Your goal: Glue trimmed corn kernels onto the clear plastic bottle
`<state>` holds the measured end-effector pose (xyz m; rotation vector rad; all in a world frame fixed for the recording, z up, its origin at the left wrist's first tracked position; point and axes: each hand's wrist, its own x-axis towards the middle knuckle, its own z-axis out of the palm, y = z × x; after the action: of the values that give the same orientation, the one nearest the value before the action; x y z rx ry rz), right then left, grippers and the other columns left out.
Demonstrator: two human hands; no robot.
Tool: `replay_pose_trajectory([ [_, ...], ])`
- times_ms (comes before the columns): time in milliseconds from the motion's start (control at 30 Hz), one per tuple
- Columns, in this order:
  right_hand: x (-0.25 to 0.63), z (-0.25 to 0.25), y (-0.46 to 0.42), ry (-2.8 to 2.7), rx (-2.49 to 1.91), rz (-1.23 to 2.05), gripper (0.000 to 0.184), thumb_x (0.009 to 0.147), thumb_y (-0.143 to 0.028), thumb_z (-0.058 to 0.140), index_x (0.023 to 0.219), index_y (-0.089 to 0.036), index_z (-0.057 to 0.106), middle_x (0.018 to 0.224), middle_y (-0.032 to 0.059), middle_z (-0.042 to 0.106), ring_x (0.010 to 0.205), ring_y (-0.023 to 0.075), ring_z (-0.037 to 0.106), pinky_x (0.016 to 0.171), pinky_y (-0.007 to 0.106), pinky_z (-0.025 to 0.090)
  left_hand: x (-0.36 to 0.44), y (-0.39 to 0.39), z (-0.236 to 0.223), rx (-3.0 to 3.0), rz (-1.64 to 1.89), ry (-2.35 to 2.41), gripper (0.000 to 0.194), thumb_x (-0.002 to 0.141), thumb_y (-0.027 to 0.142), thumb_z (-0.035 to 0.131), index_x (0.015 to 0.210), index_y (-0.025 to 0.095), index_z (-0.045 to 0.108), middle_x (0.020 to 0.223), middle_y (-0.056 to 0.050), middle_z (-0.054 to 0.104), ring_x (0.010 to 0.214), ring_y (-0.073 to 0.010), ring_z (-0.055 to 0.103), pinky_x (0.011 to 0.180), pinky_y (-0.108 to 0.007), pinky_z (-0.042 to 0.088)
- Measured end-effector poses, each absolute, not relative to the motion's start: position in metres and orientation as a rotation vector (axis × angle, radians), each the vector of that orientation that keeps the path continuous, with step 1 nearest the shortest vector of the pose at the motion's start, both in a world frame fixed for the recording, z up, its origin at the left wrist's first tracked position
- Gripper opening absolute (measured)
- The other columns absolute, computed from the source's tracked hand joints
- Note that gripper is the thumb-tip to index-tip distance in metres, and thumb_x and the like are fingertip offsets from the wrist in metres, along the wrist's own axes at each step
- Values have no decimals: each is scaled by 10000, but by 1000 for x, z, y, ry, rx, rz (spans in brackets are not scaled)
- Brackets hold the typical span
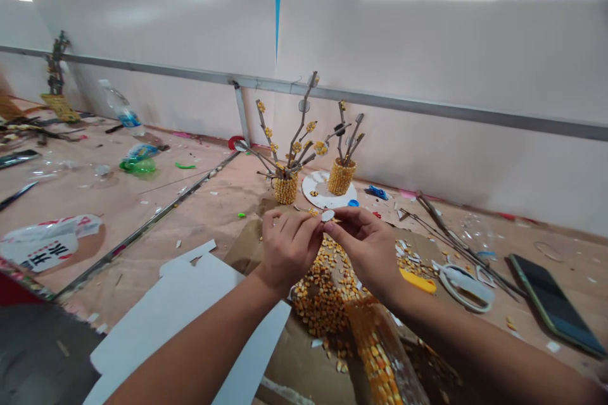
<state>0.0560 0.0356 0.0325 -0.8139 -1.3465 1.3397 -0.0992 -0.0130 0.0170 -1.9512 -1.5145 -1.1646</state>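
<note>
Left hand (pixel 289 245) curled, grip unclear; right hand (pixel 367 245) angled inward, pinching white disc (pixel 327 216).

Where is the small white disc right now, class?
In the head view, the disc is near the centre, between the left hand and the right hand, above the loose corn.

This is a craft workshop. Loose yellow corn kernels (pixel 313 307), cut white card (pixel 190 310) and round kernel-covered pots (pixel 286 191) share a pinkish counter (pixel 209 202).
</note>
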Motion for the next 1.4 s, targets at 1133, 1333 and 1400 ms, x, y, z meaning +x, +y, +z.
replay_pose_trajectory([
  [1133, -78, 26, 75, -1808, -840, 408, 265, 936, -401, 698, 1092, -188, 686, 903, 55, 789, 551, 162, 689, 567, 305, 537, -194, 50, 12, -1449, -1657, -2186, 219, 886, 327, 766, 1102, 333, 796, 1366, -66, 627, 1314, -341, 491, 1059, -516, 404],
  [1333, -78, 27, 82, -1826, -877, 365, 284, 908, -410, 715, 1075, -181, 697, 1015, 87, 793, 578, 160, 675, 601, 329, 563, -190, 50, 13, -1451, -1639, -2220, 131, 889, 331, 764, 1017, 343, 792, 1373, -33, 634, 1319, -315, 489, 1042, -489, 413],
  [1400, -76, 28, 83, -1844, -885, 360, 302, 901, -421, 717, 1075, -175, 697, 1023, 98, 795, 582, 163, 669, 621, 347, 574, -190, 51, 13, -1462, -1641, -2223, 123, 884, 321, 770, 1004, 340, 793, 1371, -31, 640, 1318, -314, 489, 1044, -492, 409],
])
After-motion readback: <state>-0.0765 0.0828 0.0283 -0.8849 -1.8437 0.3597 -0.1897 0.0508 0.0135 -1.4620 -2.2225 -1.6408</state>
